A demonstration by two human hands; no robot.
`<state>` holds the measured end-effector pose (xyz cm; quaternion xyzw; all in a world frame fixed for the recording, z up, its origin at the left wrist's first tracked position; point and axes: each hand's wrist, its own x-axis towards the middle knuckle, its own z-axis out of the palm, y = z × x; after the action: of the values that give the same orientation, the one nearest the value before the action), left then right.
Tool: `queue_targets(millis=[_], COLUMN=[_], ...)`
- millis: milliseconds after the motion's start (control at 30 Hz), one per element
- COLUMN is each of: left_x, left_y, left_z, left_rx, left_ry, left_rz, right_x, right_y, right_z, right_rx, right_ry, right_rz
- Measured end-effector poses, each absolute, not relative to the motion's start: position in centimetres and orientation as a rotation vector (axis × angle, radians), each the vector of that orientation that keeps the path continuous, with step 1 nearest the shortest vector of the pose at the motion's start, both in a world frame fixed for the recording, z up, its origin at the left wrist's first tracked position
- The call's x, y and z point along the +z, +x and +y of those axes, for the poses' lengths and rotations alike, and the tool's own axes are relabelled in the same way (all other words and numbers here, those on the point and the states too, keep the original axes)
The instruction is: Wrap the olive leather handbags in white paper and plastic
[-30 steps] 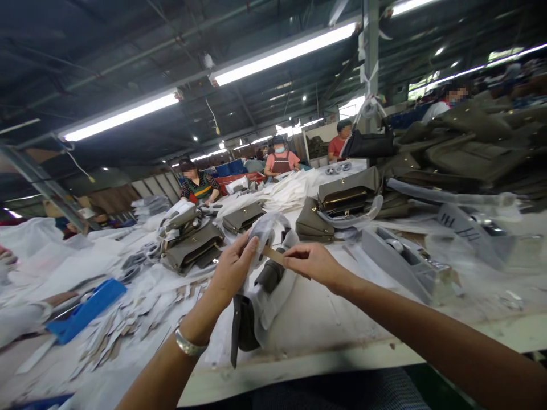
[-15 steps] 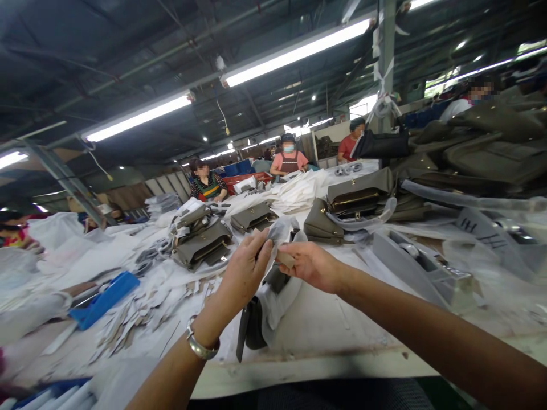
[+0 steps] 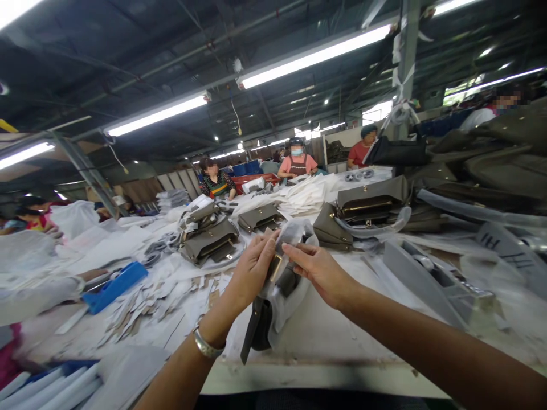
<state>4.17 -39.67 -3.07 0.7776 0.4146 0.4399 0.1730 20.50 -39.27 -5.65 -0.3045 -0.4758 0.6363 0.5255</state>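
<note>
From here I see the left hand (image 3: pixel 253 263) pinching the clear wrap (image 3: pixel 293 230), and the right hand (image 3: pixel 321 272) curled at it; whether that one grips, I can't tell. Below them, the dark bag (image 3: pixel 261 324) lies near the table's (image 3: pixel 342 330) front edge.

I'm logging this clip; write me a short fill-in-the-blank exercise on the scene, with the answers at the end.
1. The metal bracelet is on the person's ____ wrist.
2. The tape dispenser near the paper scraps is coloured ____.
3. The grey tape dispenser lies to the ____ of the right hand.
4. The small frame-shaped fitting beside the left hand is coloured ____.

Missing words: left; blue; right; gold.
</note>
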Motion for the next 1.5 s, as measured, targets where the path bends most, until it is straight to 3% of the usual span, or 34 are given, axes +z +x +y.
queue_targets(millis=[167, 333, 767, 1300, 1500], left_x=[-3.4, -3.2, -3.1, -3.5, -3.0], left_y=[3.9, 4.2, 4.9, 5.5, 5.8], left_z=[-39.8, -39.9, -39.7, -40.9, -41.7], left_rx=[1.429, 1.311, 1.448, 1.63, 1.511], left_ry=[1.692, 1.38, 1.69, 2.064, 2.227], left_rz=[1.133, 0.974, 1.118, 1.352, 1.492], right_x=[-5.5, -5.6, -5.2, -6.5, -6.8], right_y=[20.8, 21.1, 22.8, 18.9, 18.6], right_z=[-39.1, -38.5, -38.4, -38.7, -38.6], right_rx=[1.516, 1.54, 1.794, 1.455, 1.421], right_ry=[-0.778, -0.781, -0.378, -0.453, -0.541], right_rz=[-1.146, -1.178, -0.982, -0.993, -0.998])
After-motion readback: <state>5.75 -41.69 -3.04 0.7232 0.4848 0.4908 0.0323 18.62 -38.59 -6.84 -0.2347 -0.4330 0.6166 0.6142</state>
